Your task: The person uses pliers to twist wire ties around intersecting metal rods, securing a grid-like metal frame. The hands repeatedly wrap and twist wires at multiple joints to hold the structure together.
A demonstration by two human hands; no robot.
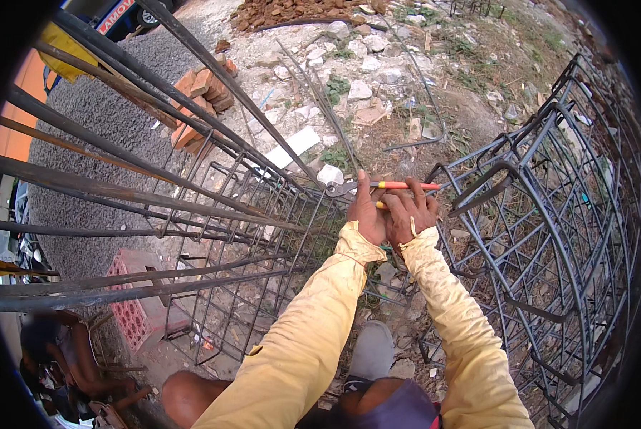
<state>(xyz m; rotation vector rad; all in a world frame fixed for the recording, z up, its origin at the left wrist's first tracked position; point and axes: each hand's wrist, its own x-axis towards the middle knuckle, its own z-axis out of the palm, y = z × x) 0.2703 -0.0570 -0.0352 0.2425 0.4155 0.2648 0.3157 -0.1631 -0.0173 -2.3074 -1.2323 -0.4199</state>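
Note:
A pair of pincers (342,189) with dark jaws and orange-red handles with yellow parts lies across both my hands, jaws pointing left. My left hand (368,218) is closed around it close behind the jaws, thumb up along the metal. Closed over the handles is my right hand (411,211), its fingers bent and touching the left hand. The jaws are beside a bar at the right edge of a steel rebar cage (238,236); whether they grip any wire cannot be made out. Long dark steel bars (156,193) run from this cage to the upper left.
A second rebar cage (542,236) stands close on my right. Bricks (204,100), a white board (292,148) and a bent rod (435,107) lie on rubble ahead. A pink crate (138,300) stands left, near gravel (84,136). Another person (77,357) is at lower left.

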